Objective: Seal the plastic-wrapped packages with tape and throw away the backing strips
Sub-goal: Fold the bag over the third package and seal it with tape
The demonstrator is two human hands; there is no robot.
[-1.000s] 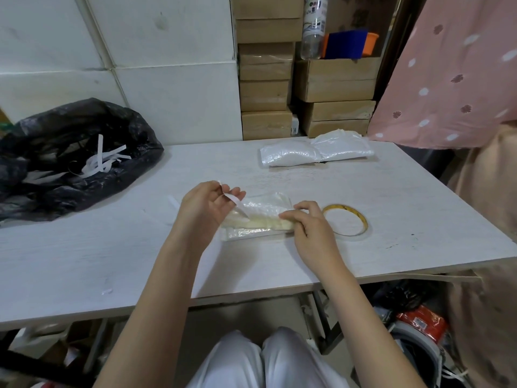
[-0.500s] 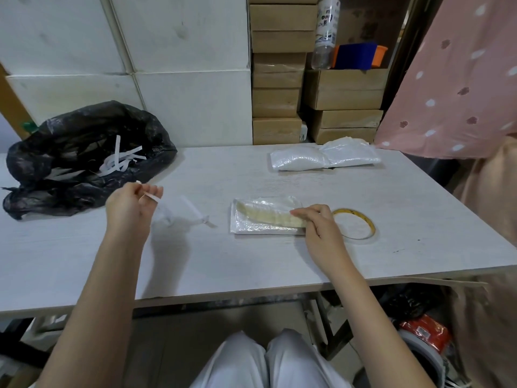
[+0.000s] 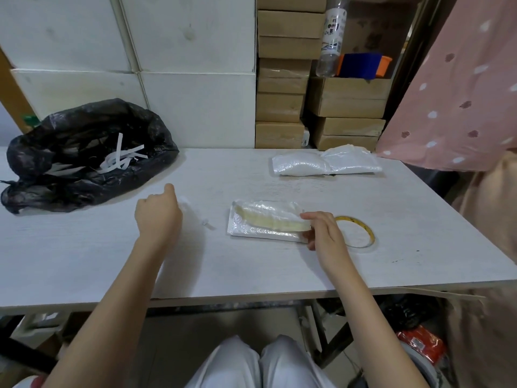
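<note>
A clear plastic-wrapped package (image 3: 263,225) lies mid-table with a yellowish tape band across its top. My right hand (image 3: 324,233) pinches its right end, index finger on top and thumb at the edge. My left hand (image 3: 158,214) hovers to the left of the package with its back to the camera and its fingers curled out of sight; no strip shows in it. A thin white backing strip (image 3: 205,224) lies on the table just right of that hand. The yellow tape roll (image 3: 370,236) lies flat beside my right hand. A black rubbish bag (image 3: 84,152) at the left holds several white strips (image 3: 120,161).
Two white wrapped packages (image 3: 324,163) lie at the table's back right. Stacked cardboard boxes (image 3: 279,107) and white foam boxes (image 3: 195,107) stand behind the white table (image 3: 84,261). Pink dotted cloth (image 3: 461,93) hangs at the right.
My left hand peeled a strip off the package, carried it left toward the bag, then came back right. The strip no longer shows in its fingers. My right hand stayed on the package's right end.
</note>
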